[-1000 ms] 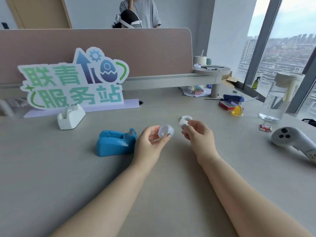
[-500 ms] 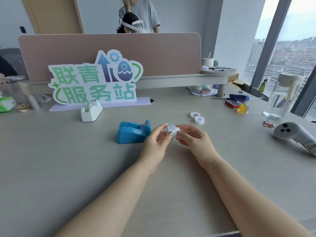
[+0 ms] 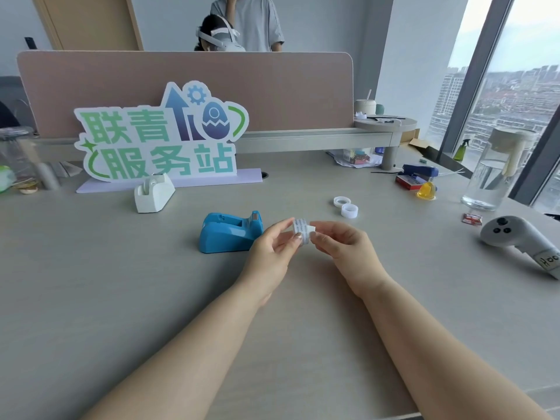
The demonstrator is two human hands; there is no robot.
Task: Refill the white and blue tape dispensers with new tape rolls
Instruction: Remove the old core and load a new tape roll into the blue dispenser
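Observation:
A small clear tape roll (image 3: 301,230) is pinched between the fingers of my left hand (image 3: 274,248), held above the desk. My right hand (image 3: 339,241) grips the loose white tab at the roll's right side. Just left of my hands sits the blue tape dispenser (image 3: 228,233), its roll slot showing no tape. The white tape dispenser (image 3: 153,194) stands farther back left, in front of the sign. Two more tape rolls (image 3: 345,207) lie on the desk behind my right hand.
A green-lettered sign (image 3: 160,137) and a pink divider stand at the back. At right are a white controller (image 3: 515,237), a water jar (image 3: 497,174), a stapler (image 3: 419,171) and a yellow object (image 3: 426,190). A person stands behind the divider.
My hands came together: the right hand, apart a second ago, now grips the tab of the roll in my left hand. The view shifted, so the desk objects sit further right in frame.

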